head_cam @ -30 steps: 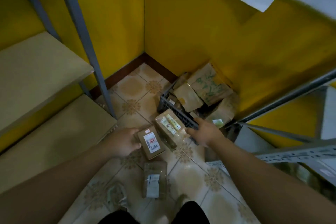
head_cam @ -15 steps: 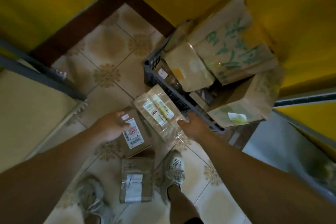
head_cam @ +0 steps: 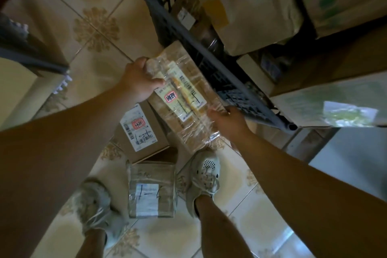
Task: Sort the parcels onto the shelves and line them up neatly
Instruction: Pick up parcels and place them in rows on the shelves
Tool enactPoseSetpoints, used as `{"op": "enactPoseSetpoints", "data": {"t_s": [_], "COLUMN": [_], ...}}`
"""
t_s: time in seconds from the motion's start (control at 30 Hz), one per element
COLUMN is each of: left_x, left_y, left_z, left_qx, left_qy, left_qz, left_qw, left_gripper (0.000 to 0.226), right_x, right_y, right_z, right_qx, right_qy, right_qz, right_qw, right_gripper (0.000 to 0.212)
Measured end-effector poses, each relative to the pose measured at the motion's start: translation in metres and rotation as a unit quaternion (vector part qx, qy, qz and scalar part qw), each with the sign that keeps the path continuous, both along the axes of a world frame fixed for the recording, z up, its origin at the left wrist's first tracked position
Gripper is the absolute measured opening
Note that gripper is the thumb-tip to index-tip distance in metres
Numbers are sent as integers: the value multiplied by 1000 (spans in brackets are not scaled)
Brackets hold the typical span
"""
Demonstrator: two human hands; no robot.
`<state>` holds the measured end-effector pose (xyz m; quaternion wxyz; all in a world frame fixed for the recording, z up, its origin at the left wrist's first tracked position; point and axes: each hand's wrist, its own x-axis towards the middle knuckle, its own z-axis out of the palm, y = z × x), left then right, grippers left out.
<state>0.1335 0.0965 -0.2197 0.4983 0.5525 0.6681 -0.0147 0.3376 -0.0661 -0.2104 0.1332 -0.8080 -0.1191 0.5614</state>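
A tape-wrapped brown parcel (head_cam: 184, 98) with a white label and red stamp leans against the dark plastic crate (head_cam: 167, 25). My left hand (head_cam: 138, 78) grips its upper left end, thumb on top. My right hand (head_cam: 228, 123) grips its lower right edge. Below it a brown box (head_cam: 140, 130) with a shipping label lies on the floor. A smaller taped parcel (head_cam: 151, 190) lies between my feet. The crate holds several cardboard parcels (head_cam: 247, 6).
A big carton with a green label (head_cam: 335, 100) sits right of the crate. A metal shelf post (head_cam: 31, 58) and a beige shelf board (head_cam: 14, 90) are at the left. My shoes (head_cam: 205, 176) stand on the tiled floor (head_cam: 94, 27).
The view has dropped closer to the floor. My left hand left the labelled brown box and moved onto the taped parcel, which both hands now grip.
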Motion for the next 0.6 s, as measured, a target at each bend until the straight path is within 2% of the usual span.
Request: {"op": "enactPoseSetpoints", "data": {"t_s": [0.23,0.37,0.47,0.6], "left_x": [-29,-57,-78,-106], "left_y": [-5,-8,-13,-18], "left_z": [90,166,234,340], "left_qx": [58,88,122,178], "left_qy": [-42,-65,-89,-113], "left_qz": [3,-29,-61,-83], "left_qw": [997,994,987,974], "left_gripper": [32,24,48,63], "right_x": [-22,-44,-65,-109], "right_y": [-4,-2,-3,-19], "right_z": [83,157,226,330], "right_qx": [59,110,155,203], "right_qy": [-30,-105,-151,-120], "right_qz": [-78,-144,-196,-192], "right_qw": [995,978,956,953], "right_gripper": [39,70,85,100]}}
